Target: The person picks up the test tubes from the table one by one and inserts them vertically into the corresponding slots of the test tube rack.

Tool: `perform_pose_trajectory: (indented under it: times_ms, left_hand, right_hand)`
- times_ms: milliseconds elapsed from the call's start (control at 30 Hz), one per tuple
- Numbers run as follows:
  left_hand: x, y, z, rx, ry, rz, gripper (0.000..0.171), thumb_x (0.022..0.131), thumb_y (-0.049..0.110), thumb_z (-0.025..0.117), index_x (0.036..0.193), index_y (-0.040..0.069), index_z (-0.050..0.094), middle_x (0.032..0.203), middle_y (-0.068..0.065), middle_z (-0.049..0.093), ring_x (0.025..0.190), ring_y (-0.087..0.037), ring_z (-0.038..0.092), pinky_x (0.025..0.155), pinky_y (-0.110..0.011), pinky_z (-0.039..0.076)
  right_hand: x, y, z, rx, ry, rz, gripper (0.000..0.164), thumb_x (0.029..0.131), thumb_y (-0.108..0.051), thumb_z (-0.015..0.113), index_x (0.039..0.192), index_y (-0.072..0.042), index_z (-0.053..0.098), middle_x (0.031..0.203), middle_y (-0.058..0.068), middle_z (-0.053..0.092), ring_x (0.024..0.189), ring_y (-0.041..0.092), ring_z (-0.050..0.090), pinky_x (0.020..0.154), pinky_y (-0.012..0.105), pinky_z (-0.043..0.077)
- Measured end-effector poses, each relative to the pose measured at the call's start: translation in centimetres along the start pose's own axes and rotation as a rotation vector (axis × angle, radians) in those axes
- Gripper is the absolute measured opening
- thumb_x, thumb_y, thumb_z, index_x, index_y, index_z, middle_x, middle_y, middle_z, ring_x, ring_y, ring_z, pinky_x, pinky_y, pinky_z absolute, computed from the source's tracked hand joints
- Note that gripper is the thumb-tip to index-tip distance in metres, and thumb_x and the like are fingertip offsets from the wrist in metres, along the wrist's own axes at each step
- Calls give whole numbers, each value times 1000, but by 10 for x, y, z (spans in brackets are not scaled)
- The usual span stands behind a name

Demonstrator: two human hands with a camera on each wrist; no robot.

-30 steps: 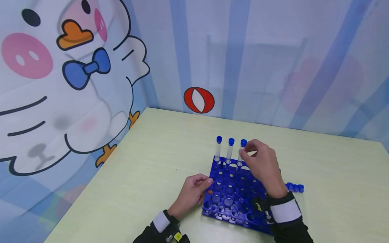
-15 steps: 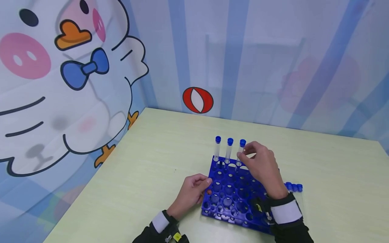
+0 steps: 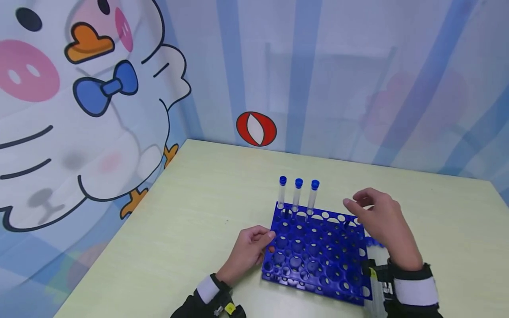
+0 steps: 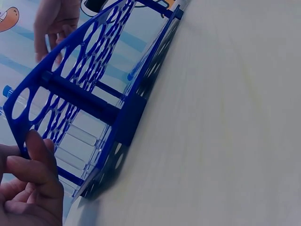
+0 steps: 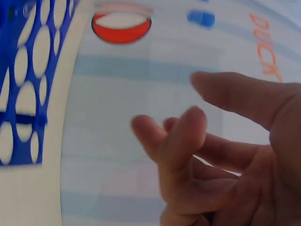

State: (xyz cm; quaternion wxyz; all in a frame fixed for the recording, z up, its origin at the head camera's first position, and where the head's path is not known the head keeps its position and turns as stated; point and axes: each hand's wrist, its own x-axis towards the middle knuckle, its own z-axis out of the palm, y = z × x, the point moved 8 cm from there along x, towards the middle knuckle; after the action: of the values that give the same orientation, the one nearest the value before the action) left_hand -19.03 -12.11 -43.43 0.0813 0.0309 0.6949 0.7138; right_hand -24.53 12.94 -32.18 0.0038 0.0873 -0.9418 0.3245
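Note:
A blue plastic test tube rack [image 3: 324, 258] with many round holes lies on the table. Three clear test tubes with blue caps, the left [image 3: 281, 194], middle [image 3: 297, 196] and right [image 3: 312, 199], stand upright side by side in its back row, from the left corner. My left hand [image 3: 248, 248] grips the rack's left side; in the left wrist view the fingers [image 4: 40, 172] pinch its edge. Over the rack's back right corner hovers my right hand [image 3: 381, 216], holding nothing. In the right wrist view its thumb [image 5: 235, 92] stands apart from the loosely bent fingers.
More blue-capped tubes [image 3: 373, 241] lie on the table right of the rack, partly hidden by my right arm. Behind the pale table [image 3: 222, 176] rises a wall [image 3: 338, 97] printed with a duck and a ball.
My right hand has let go of the third tube and moved right, away from it. That tube stays standing in the rack. The left hand keeps its hold; the head view shifts slightly.

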Motion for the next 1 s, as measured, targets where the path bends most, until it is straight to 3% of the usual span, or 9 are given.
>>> perform_pose_trajectory:
  times_ms: [200, 500, 833, 1000]
  left_hand:
    - [-2, 1, 1, -1, 5, -13, 27, 94, 14, 53, 102, -12, 57, 69, -5, 64, 47, -13, 45, 40, -20, 36]
    - [1, -1, 0, 3, 0, -6, 27, 94, 14, 53, 102, -12, 57, 71, -9, 64, 46, -14, 44, 40, -20, 37]
    - [9, -21, -5, 25, 32, 16, 33, 92, 25, 57, 100, -7, 59, 70, -6, 64, 45, -11, 44, 38, -19, 36]
    - [9, -21, -5, 27, 31, 19, 34, 92, 26, 57, 99, -7, 59, 74, -18, 64, 45, -11, 44, 38, -20, 35]
  right_hand:
    - [0, 39, -5, -45, -225, 56, 47, 91, -34, 55, 113, 8, 51, 102, 27, 61, 71, 22, 63, 58, 38, 49]
    - [-4, 88, -6, -143, -426, 173, 43, 87, -31, 59, 102, 9, 55, 81, 11, 62, 73, 22, 57, 58, 35, 43]
    - [-9, 128, 1, -85, -507, 280, 22, 86, -19, 57, 75, 0, 63, 55, -2, 43, 48, 11, 31, 47, 28, 31]
    - [-12, 142, 9, -29, -554, 340, 23, 86, -18, 58, 69, -3, 61, 52, -2, 43, 44, 8, 29, 46, 25, 31]
